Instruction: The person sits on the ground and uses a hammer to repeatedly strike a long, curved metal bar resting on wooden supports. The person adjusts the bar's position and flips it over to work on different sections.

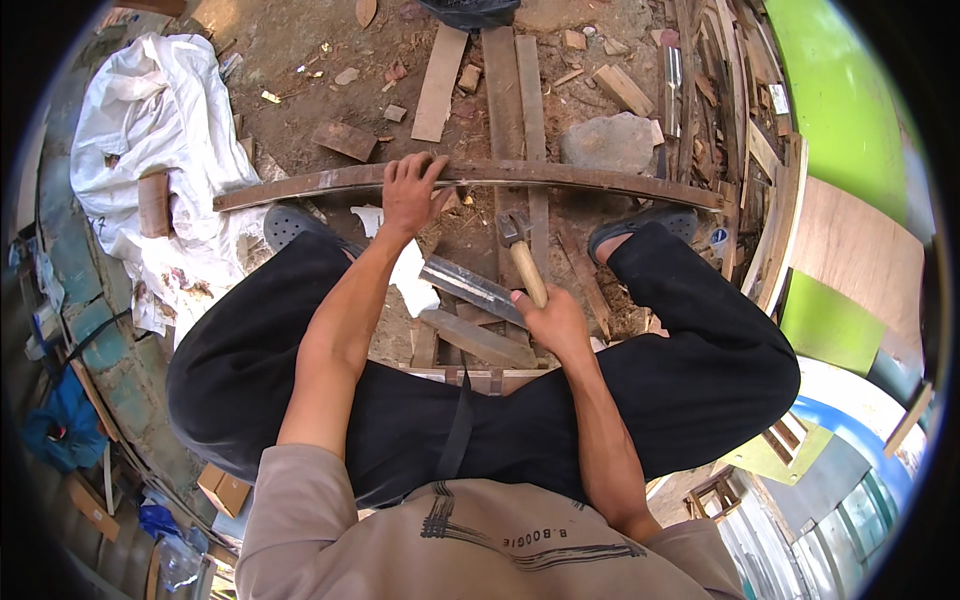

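Observation:
A long, narrow wooden board (580, 174) lies crosswise in front of me, bowed by the lens. My left hand (408, 200) is closed over it left of its middle, fingers on the far side. In my right hand (557, 322) is a hammer (527, 268), held by its pale wooden handle with the dark head pointing away from me, short of the board. A dark flat bar with a pale streak (470, 287) slants under the hammer and runs up to my right hand; whether the fingers touch it I cannot tell. Below it lies a greyish wooden piece (480, 340).
My feet in grey clogs (290, 224) flank the work. Loose planks (503, 95) and a grey stone (608, 144) lie on the dirt beyond. A white sack (150, 100) is at left. Scrap wood (690, 90) and green panels (850, 110) line the right side.

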Demonstrator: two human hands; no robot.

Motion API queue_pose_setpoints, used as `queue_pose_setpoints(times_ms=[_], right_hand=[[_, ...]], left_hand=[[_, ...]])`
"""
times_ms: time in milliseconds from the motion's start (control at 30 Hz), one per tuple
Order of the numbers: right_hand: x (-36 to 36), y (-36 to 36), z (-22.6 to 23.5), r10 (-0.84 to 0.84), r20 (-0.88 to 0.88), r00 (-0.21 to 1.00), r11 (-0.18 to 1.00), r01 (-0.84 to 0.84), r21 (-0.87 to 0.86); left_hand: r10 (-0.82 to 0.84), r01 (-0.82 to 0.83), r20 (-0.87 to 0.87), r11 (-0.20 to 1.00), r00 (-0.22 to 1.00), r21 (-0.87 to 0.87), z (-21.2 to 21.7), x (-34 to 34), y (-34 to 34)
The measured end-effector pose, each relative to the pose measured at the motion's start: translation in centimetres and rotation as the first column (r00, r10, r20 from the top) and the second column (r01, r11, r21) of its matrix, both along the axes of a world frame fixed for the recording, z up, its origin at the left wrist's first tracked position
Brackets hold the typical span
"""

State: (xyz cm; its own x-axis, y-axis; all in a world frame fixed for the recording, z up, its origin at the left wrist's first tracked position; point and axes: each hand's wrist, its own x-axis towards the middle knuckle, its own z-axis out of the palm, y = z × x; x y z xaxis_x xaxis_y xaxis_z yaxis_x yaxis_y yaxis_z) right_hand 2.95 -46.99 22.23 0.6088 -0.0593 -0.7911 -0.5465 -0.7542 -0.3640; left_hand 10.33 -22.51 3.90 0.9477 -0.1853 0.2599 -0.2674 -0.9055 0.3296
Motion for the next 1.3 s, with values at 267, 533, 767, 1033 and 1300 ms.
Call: queue_pose_setpoints(times_ms=[267,533,767,1033,1300], right_hand=[[-0.7,-1.0,-1.1,0.026,0.02,0.999,0.999,-0.025,-0.042],[-0.7,-1.7,-0.8,0.031,-0.018,0.999,0.995,-0.033,-0.094],[-1.5,-2.7,-1.8,0.094,-0.031,0.995,0.986,-0.097,-0.138],[-2.3,-4.1,-2.0,0.07,-0.017,0.997,0.993,-0.071,-0.093],[-3.2,-6.0,-2.3,0.077,-0.096,0.992,0.987,-0.09,-0.137]], left_hand=[[-0.007,0.011,0.03,0.99,1.0,-0.141,-0.6,-0.9,-3.1],[0.022,-0.033,-0.095,0.993,0.995,-0.117,1.1,-0.4,-3.5],[-0.036,-0.036,-0.423,0.986,0.905,-0.162,1.8,1.4,-3.2],[-0.123,0.072,-0.5,0.99,0.857,-0.12,1.4,2.8,-2.5],[-0.112,0.095,-0.415,0.994,0.903,-0.06,2.0,1.4,-3.4]])
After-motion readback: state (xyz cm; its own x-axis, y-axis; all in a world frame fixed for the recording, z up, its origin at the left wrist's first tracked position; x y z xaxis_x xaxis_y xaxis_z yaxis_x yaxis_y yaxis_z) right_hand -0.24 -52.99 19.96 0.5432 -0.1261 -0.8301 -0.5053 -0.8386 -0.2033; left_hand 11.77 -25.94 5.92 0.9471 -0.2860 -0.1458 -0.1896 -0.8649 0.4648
